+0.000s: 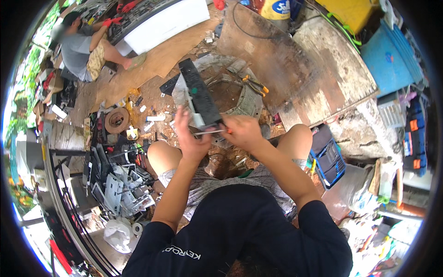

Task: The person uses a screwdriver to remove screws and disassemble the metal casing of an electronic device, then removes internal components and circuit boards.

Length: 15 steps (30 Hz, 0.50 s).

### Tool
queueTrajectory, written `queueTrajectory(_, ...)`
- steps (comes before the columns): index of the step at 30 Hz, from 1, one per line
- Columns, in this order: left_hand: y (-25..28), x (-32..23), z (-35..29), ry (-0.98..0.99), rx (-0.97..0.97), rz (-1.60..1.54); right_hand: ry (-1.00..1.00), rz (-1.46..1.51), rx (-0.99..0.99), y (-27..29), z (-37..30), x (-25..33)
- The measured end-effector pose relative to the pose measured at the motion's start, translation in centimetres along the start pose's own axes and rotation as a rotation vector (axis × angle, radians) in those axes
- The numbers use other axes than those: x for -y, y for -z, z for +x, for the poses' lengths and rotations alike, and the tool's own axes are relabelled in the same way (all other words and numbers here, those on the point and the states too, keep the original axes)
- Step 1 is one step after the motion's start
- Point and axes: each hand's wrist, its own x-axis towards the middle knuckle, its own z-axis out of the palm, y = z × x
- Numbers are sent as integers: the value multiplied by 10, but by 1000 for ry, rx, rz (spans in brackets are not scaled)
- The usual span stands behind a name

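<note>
Over a worn round block (251, 101) in front of me, a long black and white device casing (200, 94) is tilted, its near end toward me. My left hand (190, 138) grips the casing's near left side, slightly blurred. My right hand (243, 133) is closed on a thin screwdriver (213, 131), a bit of orange handle showing by the fingers. The screwdriver's shaft points left across the casing's near end; whether its tip touches cannot be made out. Pliers (255, 85) with orange and black grips lie on the block's right rim.
A heap of dismantled metal and plastic parts (122, 184) lies left. A co-worker (83, 51) with red gloves sits far left by a white-sided bench (166, 25). Stained boards (332, 69) and a blue bin (392, 57) stand right; a blue-edged tool case (328, 161) lies beside my right knee.
</note>
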Motion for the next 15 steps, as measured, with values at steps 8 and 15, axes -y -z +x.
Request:
queueTrajectory(8,20,42,-1,486,-121,-185,17,-20,-44,-40,77,50)
queueTrajectory(15,-4,37,76,238,-30,20,-169,11,50,-37,103,15)
